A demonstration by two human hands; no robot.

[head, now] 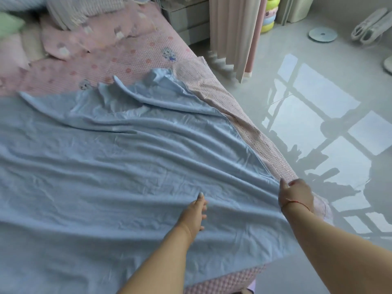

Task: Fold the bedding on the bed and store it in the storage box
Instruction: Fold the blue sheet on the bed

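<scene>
Covering most of the bed (135,58), the light blue blanket (127,166) lies wrinkled, its far corner bunched toward twelve o'clock. At its four o'clock edge the right hand (296,195) has its grip pinching the blanket's hem together with the pink checked quilt (237,107). The left hand (196,215) rests on the blue cloth, fingers spread. Pillows (70,13) sit at eleven o'clock; curtains (235,32) hang at one o'clock.

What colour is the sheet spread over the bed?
Plain light blue sheet, wrinkled; seen in the head view.
</scene>
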